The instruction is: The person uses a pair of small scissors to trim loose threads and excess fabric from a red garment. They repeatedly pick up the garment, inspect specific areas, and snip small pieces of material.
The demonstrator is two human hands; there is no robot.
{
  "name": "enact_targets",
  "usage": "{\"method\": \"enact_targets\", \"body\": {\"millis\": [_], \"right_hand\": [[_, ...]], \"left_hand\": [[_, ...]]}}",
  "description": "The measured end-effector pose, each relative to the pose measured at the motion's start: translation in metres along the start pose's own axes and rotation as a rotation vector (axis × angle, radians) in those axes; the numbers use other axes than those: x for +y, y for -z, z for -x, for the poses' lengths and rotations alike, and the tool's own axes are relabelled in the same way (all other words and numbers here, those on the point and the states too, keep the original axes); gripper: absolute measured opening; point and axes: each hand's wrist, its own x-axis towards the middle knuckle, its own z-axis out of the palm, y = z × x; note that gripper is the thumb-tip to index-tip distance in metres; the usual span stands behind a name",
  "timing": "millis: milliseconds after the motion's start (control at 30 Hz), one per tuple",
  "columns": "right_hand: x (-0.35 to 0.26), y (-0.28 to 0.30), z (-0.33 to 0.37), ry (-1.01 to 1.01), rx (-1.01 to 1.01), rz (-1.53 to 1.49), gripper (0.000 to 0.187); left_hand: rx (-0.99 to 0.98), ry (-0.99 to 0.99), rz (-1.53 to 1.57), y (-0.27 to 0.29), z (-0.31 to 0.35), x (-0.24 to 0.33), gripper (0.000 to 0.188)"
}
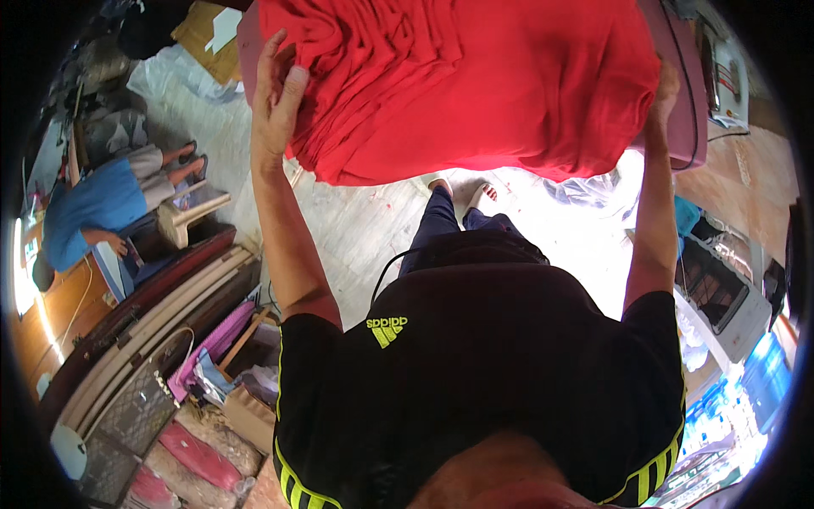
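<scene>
A large mass of bright red cloth [500, 93] lies in front of me with its near edge hanging over. Many loose folds gather at its left side, while the middle and right are smoother. My left hand [277, 97] is at the left edge, thumb and fingers apart, the thumb beside the folds. At the right edge, my right hand [666, 92] rests against the cloth; its fingers are mostly hidden behind the fabric. Under the cloth is a dull pink padded surface [685, 110], showing at the right.
A dark cable [685, 64] runs along the pink surface's right side. Clear plastic sheeting [182, 76] and cardboard [203, 42] lie at the far left. A person in a blue shirt [97, 199] is at the left near a small wooden stool [191, 216]. A white-framed appliance [721, 288] stands right.
</scene>
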Motion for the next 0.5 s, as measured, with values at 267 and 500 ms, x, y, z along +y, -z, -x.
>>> {"method": "enact_targets", "body": {"millis": [267,500], "right_hand": [[-0.108,0.088,0.071,-0.57,-0.076,-0.811,0.062],[-0.187,0.082,0.109,-0.624,-0.339,-0.703,0.13]], "left_hand": [[0.006,-0.206,-0.798,-0.021,0.062,-0.003,0.113],[0.286,-0.275,-0.898,-0.043,0.059,-0.034,0.101]]}}
